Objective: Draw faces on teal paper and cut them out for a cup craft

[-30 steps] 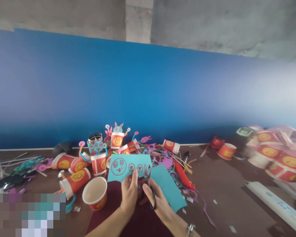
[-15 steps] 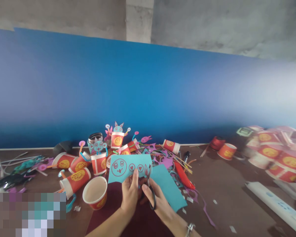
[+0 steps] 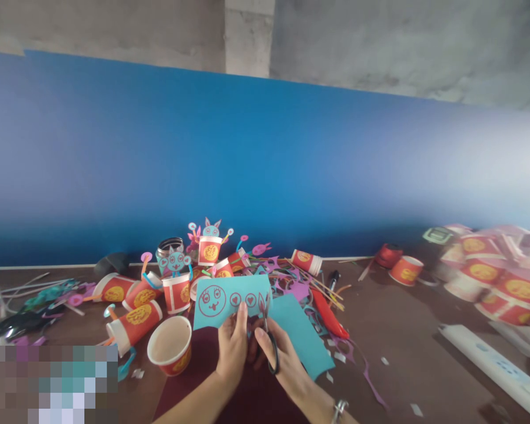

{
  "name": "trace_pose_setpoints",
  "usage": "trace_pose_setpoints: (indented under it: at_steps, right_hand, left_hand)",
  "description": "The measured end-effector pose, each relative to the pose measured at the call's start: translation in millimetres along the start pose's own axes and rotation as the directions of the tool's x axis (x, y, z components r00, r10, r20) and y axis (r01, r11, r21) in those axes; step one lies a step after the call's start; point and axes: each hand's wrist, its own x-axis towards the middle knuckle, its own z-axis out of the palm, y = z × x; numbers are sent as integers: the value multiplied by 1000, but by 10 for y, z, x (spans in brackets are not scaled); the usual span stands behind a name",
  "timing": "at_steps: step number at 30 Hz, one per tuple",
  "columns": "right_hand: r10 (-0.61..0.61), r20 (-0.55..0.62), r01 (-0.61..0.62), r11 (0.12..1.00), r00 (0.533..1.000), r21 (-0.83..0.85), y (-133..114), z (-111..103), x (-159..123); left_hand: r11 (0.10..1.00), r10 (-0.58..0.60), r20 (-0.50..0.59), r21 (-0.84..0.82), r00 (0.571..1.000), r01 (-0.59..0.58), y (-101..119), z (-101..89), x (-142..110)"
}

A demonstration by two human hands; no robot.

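Observation:
My left hand (image 3: 233, 337) pinches the lower edge of a light blue paper sheet (image 3: 242, 287), thumb on top. Drawn on it in dark red are a round face, two small circles with hearts and a pointed ear shape near the right edge. My right hand (image 3: 283, 353) grips black-handled scissors (image 3: 271, 353), fingers wrapped about the handles. Their blades lie at the paper's right end, by the ear shape. Under my right hand another blue sheet (image 3: 302, 338) lies on the table. A white-rimmed paper cup (image 3: 170, 344) stands left of my left hand.
Red paper cups with paper faces and pipe-cleaner arms, such as one upright cup (image 3: 176, 293), crowd the back left. Purple scraps (image 3: 294, 285) and a red pouch-like object (image 3: 329, 315) lie behind. Stacked cups (image 3: 503, 277) and a white power strip (image 3: 490, 359) are right.
Hardly anything differs. The blue sheet and both hands stay in nearly the same place, with the scissors still at the sheet's right end.

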Motion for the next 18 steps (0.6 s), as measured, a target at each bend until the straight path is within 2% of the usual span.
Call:
trace_pose_setpoints:
  at_steps: [6,11,18]
  right_hand:
    - [-3,24,2,999,1000,35,-18,18,14]
    - [16,41,-18,998,999,55,10,14,34]
    - [42,24,-44,998,999,53,46,6,55]
  left_hand:
    - [998,-46,22,44,999,45,-28,-24,12]
    - [999,34,-12,35,999,-34,-29,-47,57]
    - [999,50,-41,0,998,-50,5,-33,70]
